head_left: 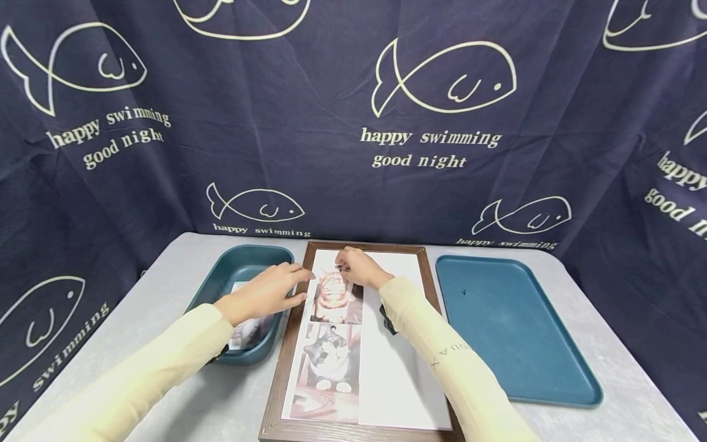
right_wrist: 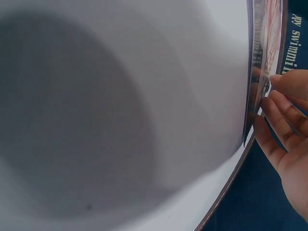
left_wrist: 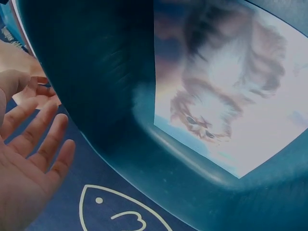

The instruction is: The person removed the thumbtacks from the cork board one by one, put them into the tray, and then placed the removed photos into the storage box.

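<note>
A white board (head_left: 403, 368) in a brown wooden frame lies on the table. On its left half, a photo of a striped cat (head_left: 333, 298) lies above a photo of a grey-and-white cat (head_left: 331, 362). My right hand (head_left: 361, 268) is at the top edge of the striped cat photo, thumb and fingertips pinching a small dark pin-like piece (right_wrist: 267, 86). Another small dark piece (head_left: 333, 328) sits at the top of the lower photo. My left hand (head_left: 265, 291) reaches past the bin to the frame's left edge, fingers extended, holding nothing.
To the left stands a deep teal bin (head_left: 243, 253) holding a photo of a fluffy cat (left_wrist: 216, 82). On the right lies a shallow teal tray (head_left: 513, 331) with a small dark piece (head_left: 463, 293) on it. A navy fish-print curtain (head_left: 331, 123) hangs behind the table.
</note>
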`<state>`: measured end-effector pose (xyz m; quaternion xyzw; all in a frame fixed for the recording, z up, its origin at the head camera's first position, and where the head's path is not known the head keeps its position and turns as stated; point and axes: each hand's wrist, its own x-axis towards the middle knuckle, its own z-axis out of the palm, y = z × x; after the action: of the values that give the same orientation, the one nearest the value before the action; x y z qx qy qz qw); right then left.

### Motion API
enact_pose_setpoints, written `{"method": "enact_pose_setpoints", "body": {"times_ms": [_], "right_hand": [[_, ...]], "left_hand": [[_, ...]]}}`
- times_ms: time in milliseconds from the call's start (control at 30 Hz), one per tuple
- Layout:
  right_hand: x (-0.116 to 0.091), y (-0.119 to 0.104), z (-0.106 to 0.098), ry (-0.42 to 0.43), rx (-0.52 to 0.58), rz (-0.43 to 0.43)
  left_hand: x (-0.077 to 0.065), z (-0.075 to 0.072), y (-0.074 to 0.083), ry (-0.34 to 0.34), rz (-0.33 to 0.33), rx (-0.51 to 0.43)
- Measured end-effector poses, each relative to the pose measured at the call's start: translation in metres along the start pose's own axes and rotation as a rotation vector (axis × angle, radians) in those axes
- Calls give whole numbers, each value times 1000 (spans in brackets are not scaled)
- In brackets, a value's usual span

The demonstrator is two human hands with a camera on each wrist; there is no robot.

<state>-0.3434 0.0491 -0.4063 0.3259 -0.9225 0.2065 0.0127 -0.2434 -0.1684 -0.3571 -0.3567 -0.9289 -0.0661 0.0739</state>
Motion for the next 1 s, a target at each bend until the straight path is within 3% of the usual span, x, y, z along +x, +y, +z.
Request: {"method": "enact_pose_setpoints", "body": {"times_ms": [300, 433, 800, 1000], "right_hand": [[3, 6, 2, -5, -13, -13], [5, 7, 2, 3, -40, -35], [6, 4, 1, -42, -49, -12], [6, 3, 1, -49, -71, -16]], "left_hand": [[8, 8, -4, 20, 134, 16], [12, 10, -6, -20, 149, 14], [22, 23, -11, -44, 249, -2], [24, 30, -7, -71, 241, -5]]}}
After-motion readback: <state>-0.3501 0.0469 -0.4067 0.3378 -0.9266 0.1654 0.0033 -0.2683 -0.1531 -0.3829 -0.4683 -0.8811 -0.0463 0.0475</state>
